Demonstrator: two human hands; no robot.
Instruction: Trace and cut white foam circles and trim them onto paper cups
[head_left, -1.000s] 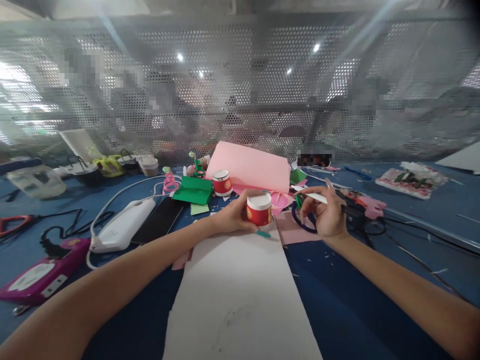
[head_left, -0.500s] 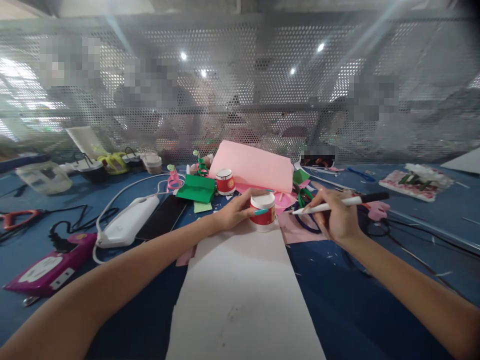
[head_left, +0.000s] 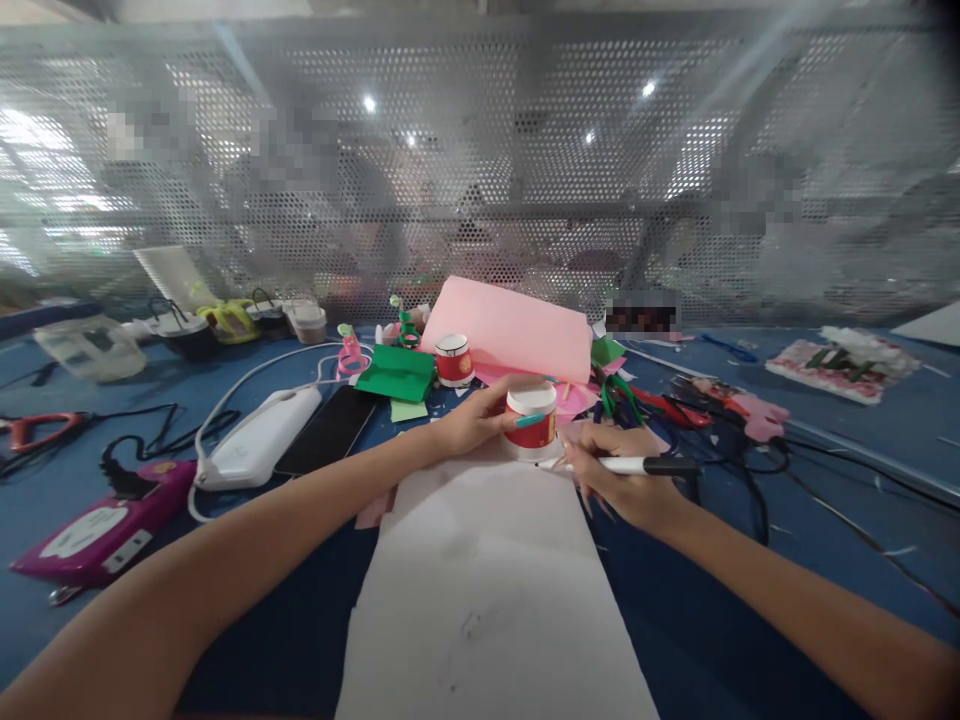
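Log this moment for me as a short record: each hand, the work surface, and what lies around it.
Left hand: around a red-and-white cup, upright
Right hand: holds a white marker with a black end
Marker tip: close to the cup's base; contact unclear
Below: white sheet on a blue tabletop
Beyond: second red-and-white cup, folded green paper, pink sheet
Left side: black phone, purple power strip
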